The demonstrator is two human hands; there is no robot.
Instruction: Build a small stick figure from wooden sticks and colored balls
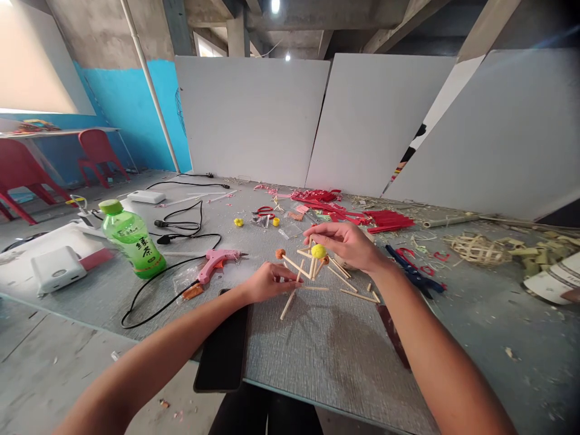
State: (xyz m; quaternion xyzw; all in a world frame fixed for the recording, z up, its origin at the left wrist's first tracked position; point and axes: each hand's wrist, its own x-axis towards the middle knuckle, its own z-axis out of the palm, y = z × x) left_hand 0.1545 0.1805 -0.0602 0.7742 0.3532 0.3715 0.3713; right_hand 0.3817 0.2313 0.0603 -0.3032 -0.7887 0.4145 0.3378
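Observation:
In the middle of the view, a small frame of thin wooden sticks (296,264) is held above the table between my hands. A yellow ball (318,251) and an orange ball (280,254) sit on its sticks. My left hand (267,281) pinches a stick at the lower left of the frame. From the upper right, my right hand (347,241) has its fingers closed on the top of the frame. Loose sticks (357,295) lie on the table just beyond and to the right.
A pink glue gun (220,264) with a black cable and a green tea bottle (133,238) stand left. A black phone (221,350) lies at the near edge. Blue pliers (414,272), red strips (385,220) and a woven bamboo ball (478,249) are to the right.

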